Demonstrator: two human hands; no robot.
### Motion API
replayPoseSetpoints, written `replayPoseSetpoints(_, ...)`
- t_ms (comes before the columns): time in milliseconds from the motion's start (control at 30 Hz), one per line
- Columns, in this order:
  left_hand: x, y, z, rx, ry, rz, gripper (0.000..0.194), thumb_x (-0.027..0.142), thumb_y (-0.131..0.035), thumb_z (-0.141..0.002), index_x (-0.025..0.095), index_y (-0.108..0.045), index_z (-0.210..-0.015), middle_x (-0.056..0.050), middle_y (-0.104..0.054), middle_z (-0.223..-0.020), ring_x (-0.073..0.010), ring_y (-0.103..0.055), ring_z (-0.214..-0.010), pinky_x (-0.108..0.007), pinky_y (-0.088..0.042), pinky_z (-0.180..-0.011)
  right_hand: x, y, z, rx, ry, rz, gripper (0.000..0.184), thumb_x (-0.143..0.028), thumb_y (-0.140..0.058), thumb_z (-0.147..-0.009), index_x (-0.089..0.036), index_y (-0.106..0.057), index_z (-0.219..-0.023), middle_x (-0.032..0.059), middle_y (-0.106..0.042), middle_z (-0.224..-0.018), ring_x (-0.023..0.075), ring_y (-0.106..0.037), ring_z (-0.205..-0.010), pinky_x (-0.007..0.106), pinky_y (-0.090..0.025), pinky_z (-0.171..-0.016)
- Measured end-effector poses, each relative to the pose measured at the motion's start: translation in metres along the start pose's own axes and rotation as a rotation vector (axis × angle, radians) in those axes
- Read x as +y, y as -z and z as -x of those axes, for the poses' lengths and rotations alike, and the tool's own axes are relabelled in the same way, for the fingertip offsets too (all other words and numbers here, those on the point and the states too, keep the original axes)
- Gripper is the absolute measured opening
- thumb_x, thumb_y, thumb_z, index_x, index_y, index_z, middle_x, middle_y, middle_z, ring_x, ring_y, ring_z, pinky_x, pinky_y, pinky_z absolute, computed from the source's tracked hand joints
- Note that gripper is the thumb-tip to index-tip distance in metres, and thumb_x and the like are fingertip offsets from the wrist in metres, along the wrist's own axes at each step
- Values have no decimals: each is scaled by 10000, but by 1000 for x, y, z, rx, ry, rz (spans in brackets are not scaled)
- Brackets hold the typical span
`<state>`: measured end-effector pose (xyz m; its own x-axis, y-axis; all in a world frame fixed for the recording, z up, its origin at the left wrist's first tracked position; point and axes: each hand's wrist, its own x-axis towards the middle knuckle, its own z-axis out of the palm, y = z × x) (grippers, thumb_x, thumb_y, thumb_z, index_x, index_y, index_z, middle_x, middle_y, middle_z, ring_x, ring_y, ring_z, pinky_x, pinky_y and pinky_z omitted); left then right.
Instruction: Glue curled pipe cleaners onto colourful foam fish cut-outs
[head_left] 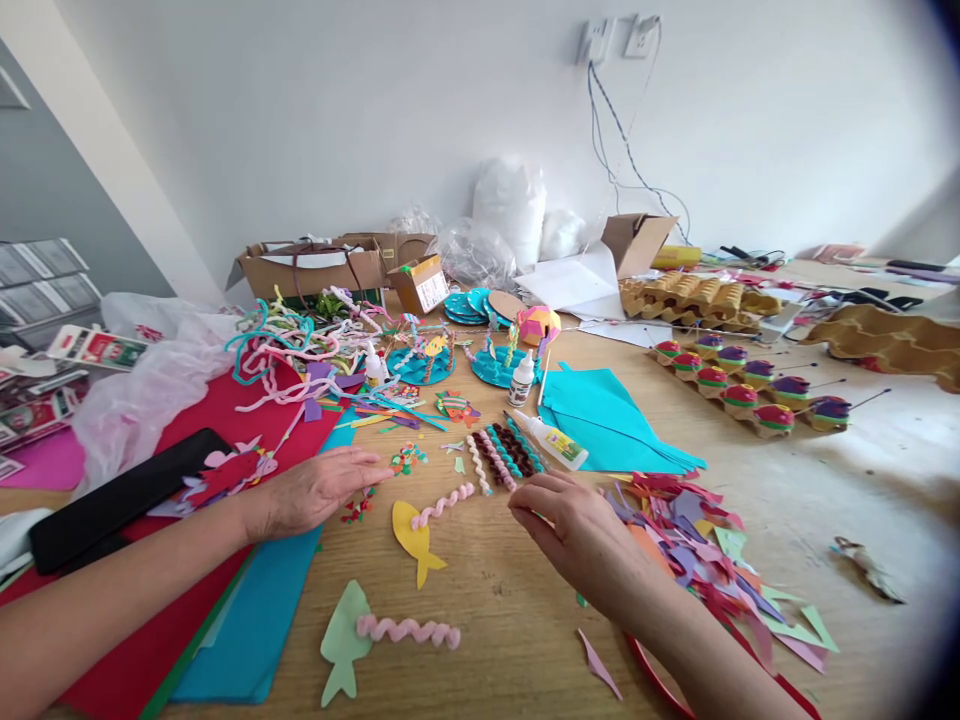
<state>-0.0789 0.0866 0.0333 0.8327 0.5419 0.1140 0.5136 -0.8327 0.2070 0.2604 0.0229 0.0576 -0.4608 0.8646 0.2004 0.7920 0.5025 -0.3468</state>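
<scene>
My left hand [319, 492] rests with fingers stretched out, over the red and blue sheets and beside small paper scraps [409, 458]. My right hand [566, 515] hovers low, fingers loosely bent and apart from the thumb, just in front of a row of twisted pipe cleaners [504, 455] in white, pink, brown and teal. Between the hands lies a yellow paper fish [411, 540] with a pink coiled pipe cleaner [444, 505] across it. Nearer me, a pale green paper fish [345, 640] has another pink coil [409, 630] on it. I see nothing held in either hand.
A glue bottle [556, 440] lies by teal sheets [600, 415]; another glue bottle [521, 380] stands upright. Paper scraps [697, 540] pile up at right, below painted egg-carton cups [739, 395]. Left are a pipe cleaner heap [300, 340], a black phone-like slab [127, 500] and red paper [217, 400].
</scene>
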Motion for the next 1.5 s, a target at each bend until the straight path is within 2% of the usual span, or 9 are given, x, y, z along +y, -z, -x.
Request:
replayPoseSetpoints(167, -2, 7, 5, 51, -6, -39, 484, 71, -332, -893, 252, -432, -1331, -84, -568, -1249, -217, -498, -1181, -392, -406, -994, -1, 1, 0, -29, -14, 2, 228, -156, -457, -882, -189, -659, -781, 46, -669, -806, 178, -599, -776, 274, -412, -676)
replayPoseSetpoints(367, 7, 3, 14, -9, -8, -33, 473, 86, -342, -899, 262, -445, -1325, -76, -557, -1277, -209, -497, -1196, -379, -412, -1004, -2, 2, 0, -27, -10, 13, 241, -148, -449, -879, -190, -656, -762, 44, -663, -793, 170, -598, -755, 266, -406, -656)
replayPoseSetpoints(467, 4, 6, 15, 22, 6, -56, 468, 97, -345, -898, 257, -450, -1325, -76, -588, -1238, -217, -524, -1163, -399, -414, -1003, -2, 2, 0, -32, -20, 10, 236, -144, -456, -874, -189, -653, -753, 40, -662, -787, 166, -598, -748, 264, -406, -657)
replayPoseSetpoints(567, 3, 10, 7, 61, -15, -37, 470, 100, -335, -908, 247, -419, -1346, -76, -592, -1236, -219, -529, -1159, -397, -417, -1002, -2, 1, 1, -27, -12, 10, 230, -151, -458, -877, -190, -648, -754, 36, -662, -780, 165, -593, -736, 266, -401, -650)
replayPoseSetpoints(767, 11, -1, -14, -31, -94, 12, 494, 59, -338, -889, 206, -394, -1358, -84, -543, -1301, -203, -499, -1201, -355, -397, -1024, -1, 1, 1, -14, -13, 20, 220, -142, -468, -872, -187, -645, -749, 33, -659, -766, 171, -589, -742, 270, -395, -650)
replayPoseSetpoints(900, 5, -9, -19, -41, -89, -2, 464, 76, -329, -901, 193, -412, -1342, -87, -559, -1283, -206, -507, -1192, -365, -396, -1023, -2, 3, -1, -45, -32, 22, 232, -141, -460, -878, -183, -646, -746, 39, -660, -779, 175, -594, -760, 272, -397, -657)
replayPoseSetpoints(1067, -6, -7, -27, 4, -96, 12, 442, 94, -303, -918, 185, -417, -1335, -107, -561, -1273, -196, -511, -1185, -344, -422, -994, -2, 4, -1, -59, -40, 7, 229, -137, -457, -882, -182, -638, -749, 35, -656, -789, 167, -591, -763, 265, -394, -665)
replayPoseSetpoints(1333, 9, -8, -31, 11, -171, 0, 420, 110, -329, -922, 173, -429, -1325, -106, -581, -1248, -203, -528, -1165, -332, -424, -988, 0, 1, -1, -77, -45, 11, 228, -153, -454, -885, -183, -637, -753, 38, -652, -790, 167, -578, -766, 261, -374, -668)
replayPoseSetpoints(1500, -5, -8, -36, 19, -119, -18, 398, 149, -332, -943, 184, -432, -1326, -99, -571, -1263, -201, -522, -1173, -339, -422, -990, 0, 1, -1, -86, -45, 17, 234, -156, -447, -889, -183, -632, -749, 37, -652, -801, 168, -577, -780, 260, -370, -671)
